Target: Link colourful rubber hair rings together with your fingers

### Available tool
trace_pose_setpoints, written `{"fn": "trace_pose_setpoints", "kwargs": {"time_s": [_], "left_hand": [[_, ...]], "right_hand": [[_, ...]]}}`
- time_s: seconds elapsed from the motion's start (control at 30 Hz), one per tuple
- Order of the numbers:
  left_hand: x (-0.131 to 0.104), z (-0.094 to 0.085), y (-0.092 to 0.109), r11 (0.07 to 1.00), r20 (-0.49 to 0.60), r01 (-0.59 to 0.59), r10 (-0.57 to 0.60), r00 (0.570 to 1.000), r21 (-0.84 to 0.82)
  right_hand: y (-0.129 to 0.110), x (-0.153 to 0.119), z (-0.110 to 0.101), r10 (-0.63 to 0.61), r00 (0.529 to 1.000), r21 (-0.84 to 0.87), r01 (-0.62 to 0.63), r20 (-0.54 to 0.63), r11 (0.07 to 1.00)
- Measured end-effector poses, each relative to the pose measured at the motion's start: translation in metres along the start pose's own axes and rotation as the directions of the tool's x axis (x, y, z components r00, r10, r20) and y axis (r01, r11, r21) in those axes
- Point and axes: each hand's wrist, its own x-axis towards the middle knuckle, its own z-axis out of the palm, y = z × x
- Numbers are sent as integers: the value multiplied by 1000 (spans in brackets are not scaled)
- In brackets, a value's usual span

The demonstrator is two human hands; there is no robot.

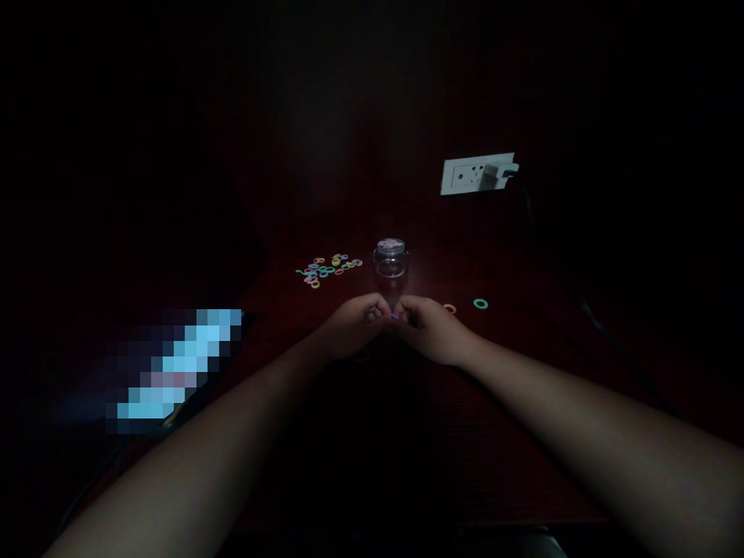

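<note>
L hand [357, 325] & R hand [435, 329] meet tip to tip, fingers curled nearly closed, both pinching a purple-blue bit [394, 316]; exact grip n/c, dim light.

Table [523, 325]: dark red, v. poorly lit; a dropped item cd be lost to view.

Jar [390, 267]: clear, upright, just beyond hands, patterned lid [391, 245] on. Contents can't tell; faint oval seen thru wall, poss. reflection. Risk (est.): knuckles nudge or tip it, being so near.

Coloured rings [330, 270]: loose cluster L of jar, not in it; a sideways L-hand move cd scatter them.

Green ring [486, 305]: apart, R of R hand. Pink ring [454, 309]: just beside R hand; wrist shift cd sweep it.

Bit: cd ping off if either pinch slips, esp. if stretchy.
</note>
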Motion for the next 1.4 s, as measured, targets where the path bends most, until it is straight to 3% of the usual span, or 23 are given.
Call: {"fn": "trace_pose_setpoints", "kwargs": {"time_s": [1.4], "left_hand": [[0,-1,-2,999,-4,-3,3,1000,36]], "right_hand": [[0,1,3,4,1000,20,-4,4,1000]]}}
